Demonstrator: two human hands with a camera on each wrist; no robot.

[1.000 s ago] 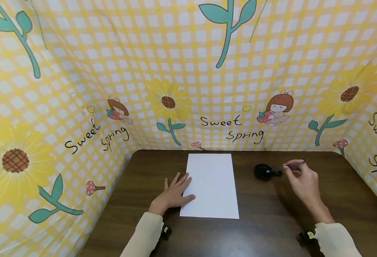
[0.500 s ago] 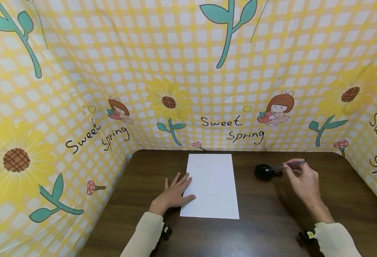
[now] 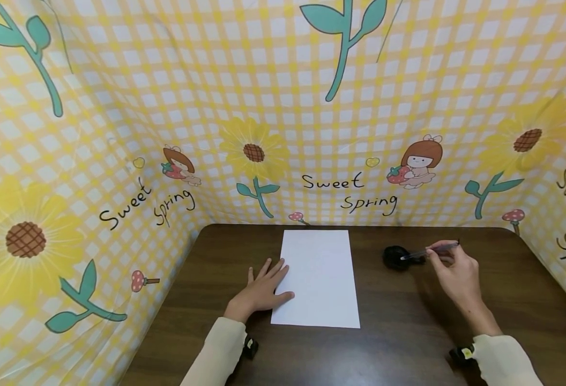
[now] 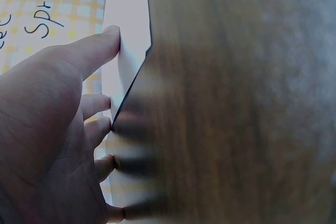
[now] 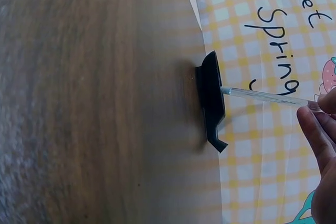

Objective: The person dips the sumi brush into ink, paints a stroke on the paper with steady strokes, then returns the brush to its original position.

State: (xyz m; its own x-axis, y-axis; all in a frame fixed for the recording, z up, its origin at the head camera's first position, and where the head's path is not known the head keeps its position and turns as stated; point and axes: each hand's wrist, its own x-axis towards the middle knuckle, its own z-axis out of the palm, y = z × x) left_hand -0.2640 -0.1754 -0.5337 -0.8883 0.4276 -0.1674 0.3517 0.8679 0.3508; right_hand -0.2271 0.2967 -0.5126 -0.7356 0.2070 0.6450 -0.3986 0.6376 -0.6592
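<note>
A sheet of white paper [image 3: 319,279] lies on the brown table. My left hand [image 3: 259,292], fingers spread, rests on its left edge; in the left wrist view the thumb of that hand [image 4: 47,108] touches the paper [image 4: 128,19]. To the right of the sheet is a small black dish [image 3: 395,258] with a short handle. My right hand [image 3: 459,276] pinches a thin clear stick [image 3: 420,253], its tip at the dish. The right wrist view shows the stick [image 5: 265,96] reaching from the fingertips of my right hand [image 5: 323,145] to the top of the black dish [image 5: 211,90].
The dark wood table [image 3: 321,356] is bordered at the back and sides by a yellow checked cloth [image 3: 283,107] printed with flowers and words. Black straps with small devices sit on both wrists, below cream sleeves [image 3: 505,359].
The tip of the stick has shifted slightly within the black dish. My left hand and the paper have stayed in place.
</note>
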